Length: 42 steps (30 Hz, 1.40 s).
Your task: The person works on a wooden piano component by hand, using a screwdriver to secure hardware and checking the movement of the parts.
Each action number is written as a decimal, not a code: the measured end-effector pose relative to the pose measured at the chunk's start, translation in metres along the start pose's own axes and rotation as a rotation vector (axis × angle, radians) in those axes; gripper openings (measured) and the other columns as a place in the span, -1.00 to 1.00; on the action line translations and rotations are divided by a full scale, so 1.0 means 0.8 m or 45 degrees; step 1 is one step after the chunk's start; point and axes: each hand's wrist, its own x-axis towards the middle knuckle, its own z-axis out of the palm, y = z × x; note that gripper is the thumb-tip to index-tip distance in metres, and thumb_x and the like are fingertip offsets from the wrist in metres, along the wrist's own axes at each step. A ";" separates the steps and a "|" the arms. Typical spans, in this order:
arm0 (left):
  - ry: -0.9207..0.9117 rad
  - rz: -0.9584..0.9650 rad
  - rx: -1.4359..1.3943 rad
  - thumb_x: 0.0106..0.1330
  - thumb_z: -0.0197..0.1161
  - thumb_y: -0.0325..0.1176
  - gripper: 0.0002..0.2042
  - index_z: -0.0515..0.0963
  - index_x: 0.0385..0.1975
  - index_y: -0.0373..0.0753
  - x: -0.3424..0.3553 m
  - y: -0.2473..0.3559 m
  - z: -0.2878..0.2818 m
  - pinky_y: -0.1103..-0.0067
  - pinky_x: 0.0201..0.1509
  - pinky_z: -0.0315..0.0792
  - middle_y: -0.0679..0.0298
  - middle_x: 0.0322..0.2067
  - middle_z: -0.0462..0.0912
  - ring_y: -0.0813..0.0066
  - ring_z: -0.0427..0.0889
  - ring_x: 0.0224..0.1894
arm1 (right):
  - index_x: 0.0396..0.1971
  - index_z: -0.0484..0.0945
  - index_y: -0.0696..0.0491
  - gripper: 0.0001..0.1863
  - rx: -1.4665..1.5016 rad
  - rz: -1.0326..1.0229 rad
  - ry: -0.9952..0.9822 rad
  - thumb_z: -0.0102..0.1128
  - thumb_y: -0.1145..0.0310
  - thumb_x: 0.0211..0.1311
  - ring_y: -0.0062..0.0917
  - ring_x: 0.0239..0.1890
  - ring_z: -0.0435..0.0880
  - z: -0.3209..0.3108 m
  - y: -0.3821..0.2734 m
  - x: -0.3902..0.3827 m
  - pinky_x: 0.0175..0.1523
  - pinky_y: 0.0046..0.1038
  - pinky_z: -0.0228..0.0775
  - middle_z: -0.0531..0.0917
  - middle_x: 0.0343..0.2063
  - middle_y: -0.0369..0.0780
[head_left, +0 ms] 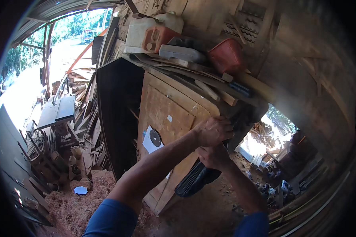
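Observation:
A wooden cabinet door [168,102] stands swung out in front of me, its panel worn and scuffed. At its upper right corner my left hand [213,132] is closed in a fist; what lies inside its fingers is hidden. Just beneath, my right hand [214,157] is closed around the top of a black plastic bag [195,179], which hangs against the door's edge. A dark round disc [156,138] and a white sheet [149,143] show on the door's face, left of my forearm.
The dark cabinet [120,106] bears a red jerrycan [159,37], a pale container [138,33], a red plastic bucket [227,55] and wood scraps on top. Stacked offcuts [83,98] and a machine table [59,110] stand left. Sawdust [83,209] covers the floor; debris [284,185] lies right.

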 end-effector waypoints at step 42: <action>0.296 0.010 0.087 0.10 0.19 -0.34 -0.93 0.58 -0.58 -0.04 -0.028 -0.018 0.077 0.46 -0.26 0.58 0.36 -0.50 0.66 0.40 0.67 -0.37 | -0.16 0.70 0.13 -0.31 -0.876 0.970 0.372 0.34 -0.27 0.06 0.03 -0.07 0.71 -0.238 0.471 0.284 0.08 -0.04 0.51 0.73 -0.15 0.07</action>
